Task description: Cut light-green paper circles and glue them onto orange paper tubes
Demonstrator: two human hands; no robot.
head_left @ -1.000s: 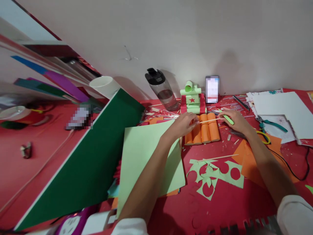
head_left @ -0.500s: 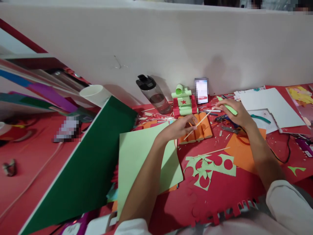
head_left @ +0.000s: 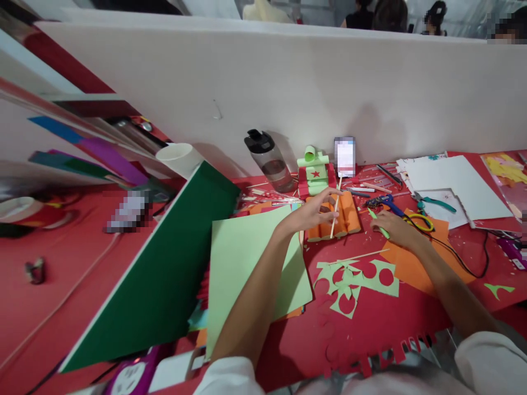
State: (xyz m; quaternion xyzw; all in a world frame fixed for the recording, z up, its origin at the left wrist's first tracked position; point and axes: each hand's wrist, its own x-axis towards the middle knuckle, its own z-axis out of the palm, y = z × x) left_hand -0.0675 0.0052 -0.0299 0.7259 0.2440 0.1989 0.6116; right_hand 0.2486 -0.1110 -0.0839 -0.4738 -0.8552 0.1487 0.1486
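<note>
My left hand (head_left: 315,213) is closed round a thin wooden stick (head_left: 337,198), which stands nearly upright in the view over the orange rolled-paper piece (head_left: 351,211). In my right hand (head_left: 391,226), above the red table, is a slim light-green pen-like tool (head_left: 384,230); its exact kind is unclear. The tool and the stick are apart. Behind my left hand stands a green and red paper model (head_left: 315,174) with a star on it. Below the hands lie a second thin stick (head_left: 366,255) and light-green paper scraps (head_left: 376,278) with round holes.
A green board (head_left: 148,280) leans at the left beside a light-green sheet (head_left: 234,263). A water bottle (head_left: 274,164) and a phone (head_left: 345,156) stand near the white partition (head_left: 206,66). Pliers (head_left: 438,204), yellow-handled scissors (head_left: 422,222) and an orange sheet (head_left: 432,266) lie right.
My right hand has come down away from the stick's upper end, still holding the green tool. The stick in my left hand has swung from slanted to nearly upright. The camera view has shifted.
</note>
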